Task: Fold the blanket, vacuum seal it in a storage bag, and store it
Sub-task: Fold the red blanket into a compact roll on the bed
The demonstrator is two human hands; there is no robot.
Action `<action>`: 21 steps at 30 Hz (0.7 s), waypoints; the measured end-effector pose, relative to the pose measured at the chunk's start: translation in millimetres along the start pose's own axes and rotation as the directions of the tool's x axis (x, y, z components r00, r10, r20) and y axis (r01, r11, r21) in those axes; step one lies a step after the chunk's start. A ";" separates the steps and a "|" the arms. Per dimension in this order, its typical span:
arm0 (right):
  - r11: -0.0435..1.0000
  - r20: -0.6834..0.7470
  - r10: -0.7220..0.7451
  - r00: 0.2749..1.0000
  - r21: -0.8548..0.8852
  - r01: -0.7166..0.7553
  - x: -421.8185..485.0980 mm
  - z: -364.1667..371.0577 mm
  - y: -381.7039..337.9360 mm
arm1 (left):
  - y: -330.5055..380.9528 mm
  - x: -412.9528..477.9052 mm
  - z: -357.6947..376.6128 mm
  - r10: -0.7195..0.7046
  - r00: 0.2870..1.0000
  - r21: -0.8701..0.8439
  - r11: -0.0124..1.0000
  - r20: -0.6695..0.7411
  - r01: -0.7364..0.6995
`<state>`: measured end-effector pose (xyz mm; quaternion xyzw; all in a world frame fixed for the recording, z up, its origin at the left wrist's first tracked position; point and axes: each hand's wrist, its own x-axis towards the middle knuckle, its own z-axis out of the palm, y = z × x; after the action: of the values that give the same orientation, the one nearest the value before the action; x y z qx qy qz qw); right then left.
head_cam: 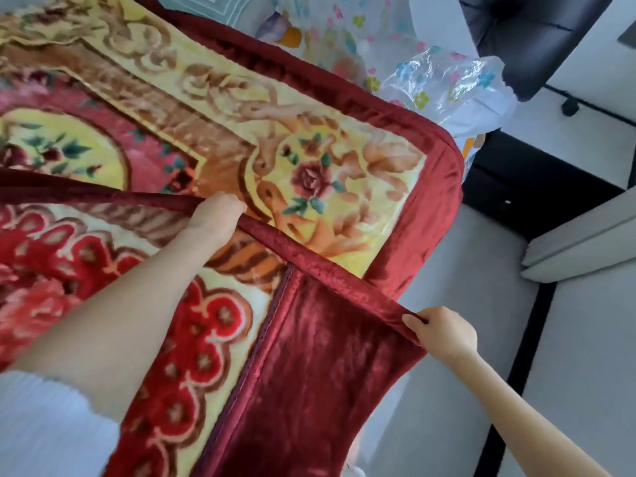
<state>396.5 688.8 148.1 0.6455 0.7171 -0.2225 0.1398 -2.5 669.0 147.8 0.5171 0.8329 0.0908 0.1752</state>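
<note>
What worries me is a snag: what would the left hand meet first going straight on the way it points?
Probably the blanket, at its yellow rose-patterned corner: the left hand, gripping its maroon edge, points up-right across it. The flowered plastic bag lies farther on. Height is unclear.

The blanket (309, 173) has a dark red plush border around a pale yellow field of tan scrolls, maroon roses and teal leaves. Toward its middle a pink band rings a yellow oval of flowers. Its nearer part shows bright red blossoms outlined in cream. The bag (444, 84) is clear plastic printed with small blue, pink, green and yellow flowers. The chair (526, 36) is black, the floor (457, 270) pale grey, the sleeve (41, 425) white.
</note>
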 end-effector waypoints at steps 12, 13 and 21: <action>0.863 0.015 -0.169 0.985 -0.480 0.155 99.5 81.2 -88.4 | -108.4 -2.6 62.8 -0.013 0.998 0.241 0.971 0.058 -0.001; 0.873 -0.011 -0.239 0.971 -0.440 0.210 101.3 87.2 -100.9 | -120.0 -2.4 59.5 -0.059 0.997 0.252 0.967 0.046 0.045; 0.877 -0.007 -0.447 0.894 -0.201 0.437 138.9 107.6 -189.2 | -180.1 49.5 59.1 -0.699 0.714 -0.345 0.677 -0.028 0.650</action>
<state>182.5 742.2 13.8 0.4535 0.8672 -0.1603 0.1287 -149.1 630.7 23.7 0.1293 0.9506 0.1899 0.2088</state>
